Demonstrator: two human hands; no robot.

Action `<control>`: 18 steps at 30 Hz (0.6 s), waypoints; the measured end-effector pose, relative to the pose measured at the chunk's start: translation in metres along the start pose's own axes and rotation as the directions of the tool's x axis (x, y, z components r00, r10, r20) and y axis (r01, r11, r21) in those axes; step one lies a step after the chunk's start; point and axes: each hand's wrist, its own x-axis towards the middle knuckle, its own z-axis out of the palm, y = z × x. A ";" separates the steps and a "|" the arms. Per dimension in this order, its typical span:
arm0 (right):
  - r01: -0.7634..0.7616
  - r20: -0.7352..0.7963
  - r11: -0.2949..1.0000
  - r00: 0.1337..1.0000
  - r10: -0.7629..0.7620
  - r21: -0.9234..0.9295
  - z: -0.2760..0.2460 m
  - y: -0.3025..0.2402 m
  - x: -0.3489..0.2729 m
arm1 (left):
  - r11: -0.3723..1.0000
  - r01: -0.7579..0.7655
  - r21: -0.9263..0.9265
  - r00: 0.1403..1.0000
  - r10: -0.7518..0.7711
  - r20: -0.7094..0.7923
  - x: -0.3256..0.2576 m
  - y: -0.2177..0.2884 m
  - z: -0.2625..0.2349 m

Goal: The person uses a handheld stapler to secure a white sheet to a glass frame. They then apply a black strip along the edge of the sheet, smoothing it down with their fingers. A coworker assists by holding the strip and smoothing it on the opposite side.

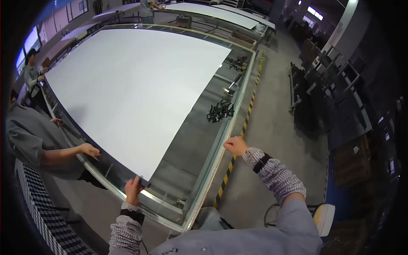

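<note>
A large white sheet lies over a long table with a pale metal frame and a glassy top. Along the sheet's near left side runs a dark edge strip. My left hand is closed on the end of this strip at the sheet's near corner, thumb on top. Over the table's right rim, my right hand is curled into a loose fist; anything inside its fingers is hidden. A bunch of black clamps and a hammer lie on the table, right of the sheet.
At the left, a co-worker in grey has a hand at the strip; another person stands farther back. Yellow-and-black floor tape runs along the table's right side. Dark racks stand beyond the aisle, and a checkered cloth hangs lower left.
</note>
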 end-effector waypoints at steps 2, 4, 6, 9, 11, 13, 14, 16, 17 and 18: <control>0.029 0.007 0.989 1.000 -0.028 -0.147 -0.027 0.018 0.034 | 0.999 -0.022 0.025 1.000 0.022 0.013 0.007 -0.009 -0.008; -0.040 -0.035 0.973 0.999 0.032 -0.229 -0.045 0.033 0.077 | 0.994 0.008 0.107 0.999 -0.002 -0.053 0.005 -0.009 -0.010; -0.026 -0.175 0.959 0.984 -0.025 -0.282 -0.057 0.067 0.128 | 0.998 0.015 0.065 1.000 -0.013 -0.025 -0.001 -0.002 -0.006; -0.202 -0.263 0.920 0.958 0.114 -0.337 -0.066 0.098 0.212 | 0.998 0.015 0.057 0.994 -0.009 -0.109 -0.002 -0.009 -0.011; -0.114 -0.336 0.910 0.941 -0.030 -0.400 -0.082 0.163 0.257 | 0.994 0.035 0.099 0.990 -0.021 -0.141 0.003 -0.003 -0.009; -0.127 -0.280 0.809 0.959 -0.048 -0.574 -0.077 0.157 0.288 | 0.987 0.077 0.143 0.979 -0.048 -0.197 -0.011 0.014 -0.015; -0.085 -0.285 0.736 0.947 -0.151 -0.672 -0.085 0.193 0.301 | 0.984 0.097 0.151 0.977 -0.065 -0.204 -0.008 0.018 -0.006; -0.002 -0.188 0.653 0.958 -0.215 -0.758 -0.077 0.214 0.328 | 0.989 0.123 0.080 0.970 -0.103 -0.221 -0.002 0.011 -0.008; 0.041 -0.098 0.644 0.979 -0.178 -0.764 -0.082 0.199 0.330 | 0.989 0.144 0.042 0.963 -0.130 -0.235 -0.007 0.006 -0.015; 0.111 -0.117 0.605 0.938 -0.325 -0.788 -0.074 0.215 0.343 | 0.991 0.128 0.046 0.965 -0.114 -0.237 -0.005 -0.003 -0.029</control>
